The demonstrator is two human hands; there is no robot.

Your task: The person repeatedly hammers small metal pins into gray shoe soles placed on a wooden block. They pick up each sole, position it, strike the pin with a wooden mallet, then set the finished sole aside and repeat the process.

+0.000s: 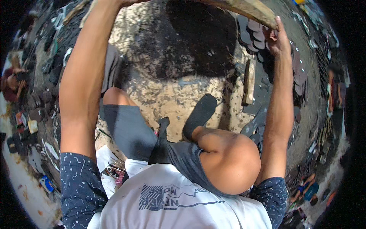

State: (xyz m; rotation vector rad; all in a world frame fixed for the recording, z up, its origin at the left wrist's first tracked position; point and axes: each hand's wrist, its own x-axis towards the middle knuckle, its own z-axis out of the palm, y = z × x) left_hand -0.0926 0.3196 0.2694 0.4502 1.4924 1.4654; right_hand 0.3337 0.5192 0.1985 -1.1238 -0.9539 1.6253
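Both your arms are raised to a long wooden plank [244,9] near the top edge. Your right hand [277,38] clasps its underside; your left hand is cut off, grip undeterminable. Dark sole cut-outs [256,36] lie just beside, on the floor [171,91].

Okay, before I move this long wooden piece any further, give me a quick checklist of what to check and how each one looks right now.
1. Right hand grips the wooden piece: ok.
2. Left hand on the piece: cannot tell, it runs past the picture's top edge.
3. Far ends of the piece: cannot tell, out of view.
4. Ground ahead: not ok, a short wooden block and dark flat cut-outs lie below the right hand.
5. Legs: ok, right knee bent, black sandal flat on the ground.
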